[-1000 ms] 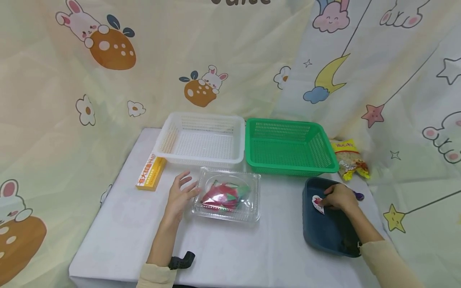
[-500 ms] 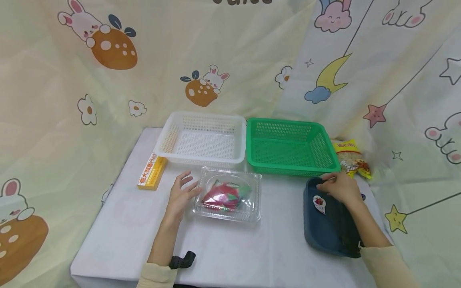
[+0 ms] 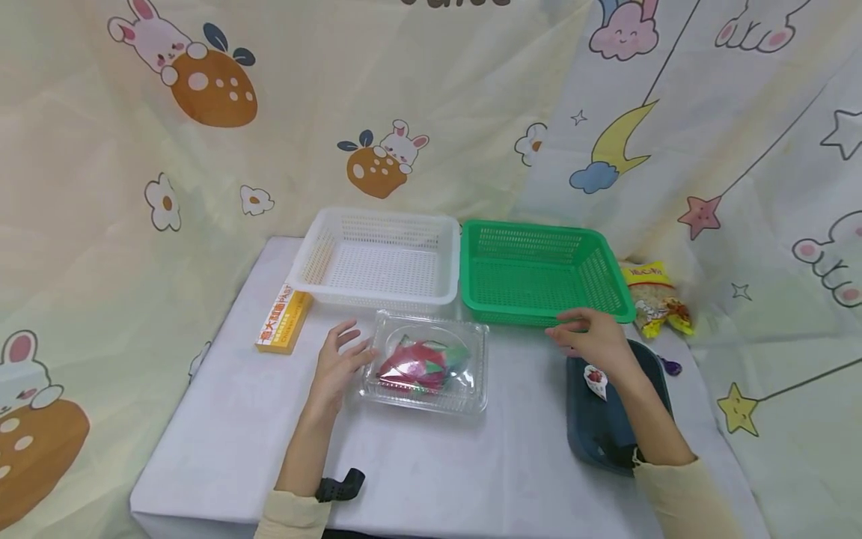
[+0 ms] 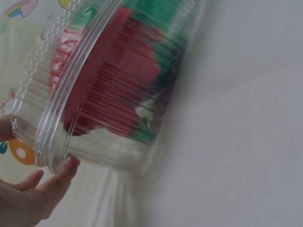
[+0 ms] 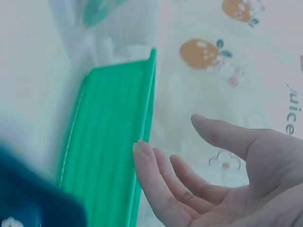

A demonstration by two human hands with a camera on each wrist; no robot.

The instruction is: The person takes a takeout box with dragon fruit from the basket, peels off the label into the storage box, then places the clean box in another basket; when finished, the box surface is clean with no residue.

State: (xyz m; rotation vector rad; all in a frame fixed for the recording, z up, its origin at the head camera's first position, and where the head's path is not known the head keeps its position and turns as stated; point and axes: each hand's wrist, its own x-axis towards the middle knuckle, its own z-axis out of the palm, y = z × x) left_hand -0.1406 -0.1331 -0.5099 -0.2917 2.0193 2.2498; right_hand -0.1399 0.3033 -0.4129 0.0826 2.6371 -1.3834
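Observation:
A clear lidded plastic clamshell box (image 3: 426, 404) lies on the white-covered table with a red and green dragon fruit (image 3: 419, 364) inside. My left hand (image 3: 338, 367) is at the box's left edge, fingers spread and loosely bent. In the left wrist view its fingertips (image 4: 71, 165) reach right to the rim. My right hand (image 3: 595, 340) is raised over the far end of a dark blue bin (image 3: 592, 430), thumb and fingers apart with nothing between them. A small white label with a red picture (image 3: 595, 382) shows in the bin.
Behind stand a white basket (image 3: 377, 301) and a green basket (image 3: 545, 313), side by side. A yellow pasta box (image 3: 286, 322) lies at the left. A yellow food bag (image 3: 653, 299) and a purple round-ended thing (image 3: 672, 367) lie at the right.
My right hand has come up out of the blue bin, past its far rim, and moved left toward the green basket. My left hand and the clamshell box have stayed in place.

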